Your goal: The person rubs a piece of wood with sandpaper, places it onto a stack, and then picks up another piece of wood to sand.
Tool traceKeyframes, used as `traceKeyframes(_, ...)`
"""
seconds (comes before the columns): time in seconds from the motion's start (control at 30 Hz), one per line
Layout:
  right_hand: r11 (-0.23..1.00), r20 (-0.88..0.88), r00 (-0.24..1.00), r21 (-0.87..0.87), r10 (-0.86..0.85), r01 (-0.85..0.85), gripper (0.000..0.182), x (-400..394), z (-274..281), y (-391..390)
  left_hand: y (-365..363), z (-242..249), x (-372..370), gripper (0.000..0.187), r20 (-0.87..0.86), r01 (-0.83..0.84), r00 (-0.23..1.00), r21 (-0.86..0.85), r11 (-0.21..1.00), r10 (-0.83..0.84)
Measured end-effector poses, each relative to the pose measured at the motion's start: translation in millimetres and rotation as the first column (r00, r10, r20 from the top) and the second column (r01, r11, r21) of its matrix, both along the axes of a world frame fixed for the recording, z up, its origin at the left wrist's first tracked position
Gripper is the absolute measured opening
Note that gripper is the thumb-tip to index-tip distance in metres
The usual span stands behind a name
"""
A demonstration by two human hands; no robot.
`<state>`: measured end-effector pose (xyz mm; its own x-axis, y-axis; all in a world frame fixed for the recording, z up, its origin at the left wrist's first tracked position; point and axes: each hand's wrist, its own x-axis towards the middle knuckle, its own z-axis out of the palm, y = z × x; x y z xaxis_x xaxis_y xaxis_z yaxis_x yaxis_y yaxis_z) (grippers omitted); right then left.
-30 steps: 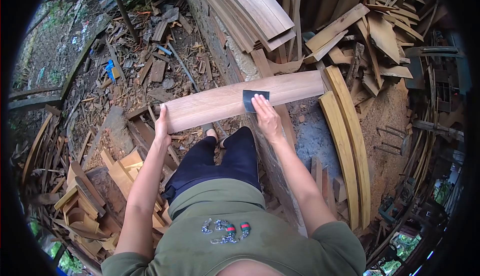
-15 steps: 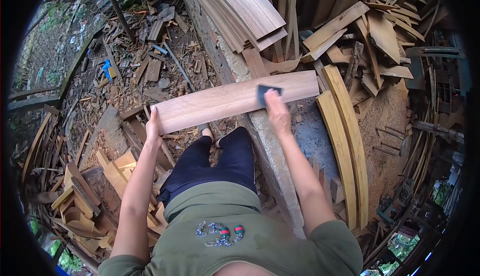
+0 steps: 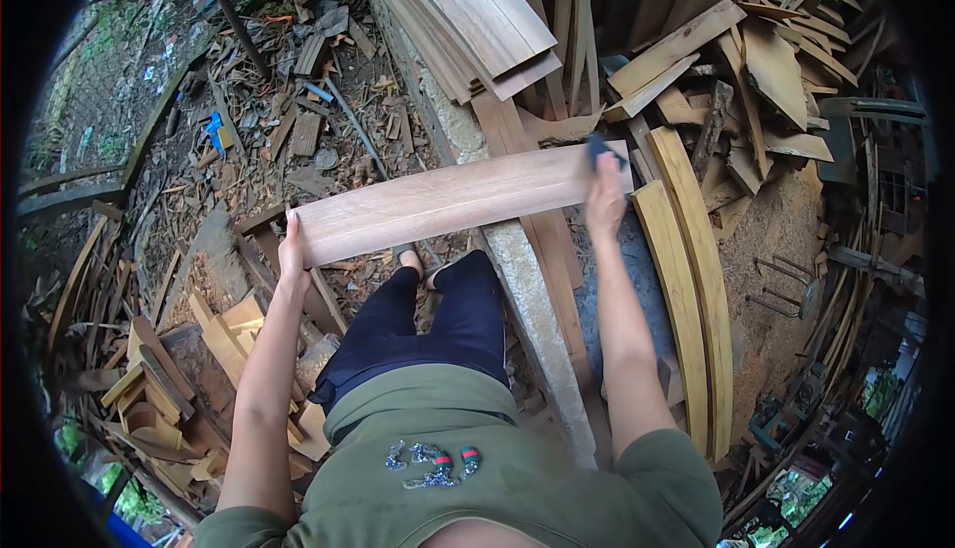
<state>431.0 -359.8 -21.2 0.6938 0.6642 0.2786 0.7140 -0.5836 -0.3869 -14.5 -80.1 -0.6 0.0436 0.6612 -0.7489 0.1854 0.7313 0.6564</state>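
Note:
A curved, pale brown wooden board [image 3: 448, 195] lies crosswise in front of me, over the low concrete wall. My left hand [image 3: 291, 253] is closed on its left end, thumb along the end edge. Near the right end, my right hand [image 3: 604, 208] presses a dark piece of sandpaper [image 3: 600, 147] against the top face. The sandpaper is blurred by motion and the fingertips are partly hidden behind it.
Several curved boards [image 3: 477, 11] are stacked beyond on the wall [image 3: 532, 289]. Two yellowish curved pieces [image 3: 686, 289] lie at the right. Offcuts [image 3: 771, 61] are heaped at the back right, and more scraps [image 3: 159, 389] lie at the left. Debris covers the ground.
My right hand has slid the sandpaper rightward along the board, from right of its middle to near its right end. The board and my left hand have shifted slightly left.

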Motion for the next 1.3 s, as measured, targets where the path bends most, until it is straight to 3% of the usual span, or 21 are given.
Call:
traceKeyframes(0.07,0.957,-0.023,0.957,0.010,-0.290,0.290,0.036,24.1,-10.5,-4.0,0.0,4.8,2.2,0.067,-0.036,0.018,0.999,0.007,1.000,-0.018)
traceKeyframes(0.1,0.952,0.006,0.952,0.009,-0.305,0.304,0.035,18.5,-10.1,1.0,0.9,3.6,1.5,0.067,-0.036,0.023,0.999,0.008,1.000,-0.022)
traceKeyframes(0.2,0.997,-0.008,0.997,-0.018,0.074,-0.074,0.041,-34.7,-3.6,10.1,1.4,-2.4,0.2,0.069,-0.020,0.020,1.000,-0.006,1.000,-0.020)
traceKeyframes(0.27,0.937,-0.067,0.939,-0.070,0.338,-0.342,0.044,-73.0,20.8,8.2,1.0,-0.9,0.8,0.071,-0.054,0.017,0.998,0.017,1.000,-0.017)
traceKeyframes(0.33,0.926,-0.101,0.928,-0.086,0.360,-0.368,0.046,-65.6,23.6,-3.2,2.9,-6.3,0.1,0.071,-0.061,0.012,0.998,0.021,1.000,-0.010)
traceKeyframes(0.4,0.996,-0.034,0.998,-0.070,0.058,-0.060,0.046,-39.4,10.8,-23.5,2.8,-8.5,-5.8,0.071,-0.074,0.017,0.997,0.021,1.000,-0.015)
traceKeyframes(0.47,0.984,-0.067,0.982,0.014,-0.177,0.178,0.044,-23.8,0.9,-29.8,4.0,-9.2,-4.5,0.072,-0.079,0.025,0.997,0.014,1.000,-0.024)
traceKeyframes(0.53,0.971,-0.057,0.970,0.026,-0.237,0.239,0.046,-38.6,-2.7,-20.7,5.6,-7.2,-1.5,0.072,-0.059,0.028,0.998,0.009,1.000,-0.028)
traceKeyframes(0.6,0.999,-0.035,0.999,-0.018,-0.040,0.040,0.047,-77.1,0.5,-14.3,4.8,-5.1,-0.5,0.072,-0.043,0.023,0.999,0.003,1.000,-0.023)
traceKeyframes(0.67,0.978,-0.146,0.969,-0.032,0.199,-0.205,0.045,-102.7,19.2,-13.3,5.5,-2.7,2.0,0.071,-0.046,0.019,0.999,-0.008,1.000,-0.020)
traceKeyframes(0.73,0.977,-0.028,0.978,-0.044,0.205,-0.206,0.043,-75.8,9.5,-23.5,7.0,-5.2,1.0,0.072,-0.055,0.017,0.998,0.002,1.000,-0.017)
traceKeyframes(0.77,0.989,0.029,0.995,-0.117,0.092,-0.088,0.042,-51.3,1.9,-32.6,6.1,-6.5,-1.3,0.072,-0.064,0.023,0.998,0.004,1.000,-0.023)
traceKeyframes(0.8,0.998,0.028,0.998,-0.012,-0.054,0.054,0.037,-27.4,-6.5,-39.9,6.1,-7.0,-2.6,0.072,-0.069,0.023,0.997,0.001,1.000,-0.023)
traceKeyframes(0.87,0.947,-0.067,0.945,0.017,-0.319,0.321,0.034,4.4,-6.7,-39.5,6.9,-7.7,-2.7,0.073,-0.029,0.038,0.999,-0.015,0.999,-0.039)
traceKeyframes(0.93,0.944,-0.020,0.944,0.019,-0.328,0.328,0.035,-6.5,-6.4,-30.4,9.3,-7.2,-1.0,0.072,-0.041,0.039,0.998,0.008,0.999,-0.039)
traceKeyframes(1.0,0.993,0.023,0.993,-0.025,-0.114,0.115,0.039,-43.9,-3.6,-20.6,10.7,-15.5,-7.7,0.070,-0.020,0.048,0.999,-0.027,0.998,-0.048)
traceKeyframes(1.07,0.986,-0.065,0.991,-0.108,0.117,-0.124,0.047,-79.2,20.3,-8.0,9.6,-19.2,-9.7,0.073,0.025,0.026,0.999,0.002,1.000,-0.026)
traceKeyframes(1.13,0.967,-0.042,0.976,-0.133,0.215,-0.219,0.046,-67.7,17.5,-12.0,11.1,-23.8,-13.0,0.071,0.083,0.016,0.996,-0.047,0.999,-0.012)
traceKeyframes(1.2,0.999,-0.059,0.998,-0.045,0.017,-0.020,0.041,-38.5,2.0,-17.9,12.9,-28.7,-15.1,0.065,0.039,0.023,0.999,-0.051,0.998,-0.021)
traceKeyframes(1.27,0.972,-0.057,0.970,-0.030,-0.235,0.233,0.040,-26.7,-8.0,-8.3,16.9,-39.1,-21.7,0.070,0.192,0.019,0.981,-0.074,0.997,-0.004)
traceKeyframes(1.3,0.977,-0.068,0.974,-0.024,-0.215,0.213,0.040,-39.6,-8.9,4.3,12.2,-18.5,-13.2,0.073,0.168,0.017,0.986,-0.082,0.996,-0.003)
